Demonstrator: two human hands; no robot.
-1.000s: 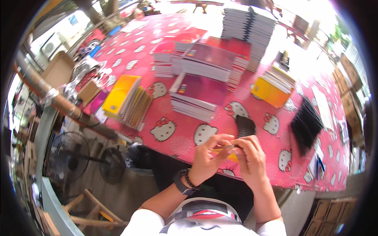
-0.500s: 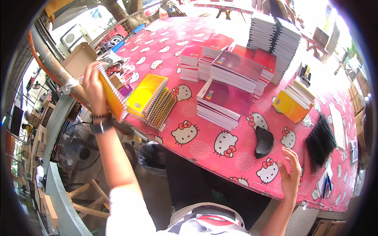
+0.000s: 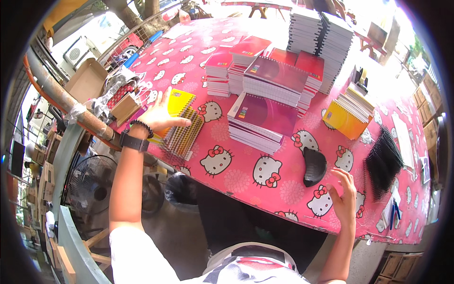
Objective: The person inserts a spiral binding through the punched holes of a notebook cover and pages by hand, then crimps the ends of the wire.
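My left hand lies with fingers spread on a stack of yellow spiral-bound notebooks, near the table's left front edge. Its palm and fingers hide part of the top cover. Over the front edge hovers my right hand, empty, its fingers apart. Just beyond its fingertips sits a black curved object of a kind I cannot make out. Purple-covered notebooks are piled in the middle, with red-covered notebooks behind them.
Tall stacks of notebooks with black spirals rise at the back. To the right are a yellow pile, black binding coils and blue-handled pliers. An open cardboard box stands far left, beside a metal pipe.
My left hand has moved right, from gripping a yellow notebook to resting spread on the yellow stack. That notebook no longer shows apart from the stack. My right hand has barely shifted.
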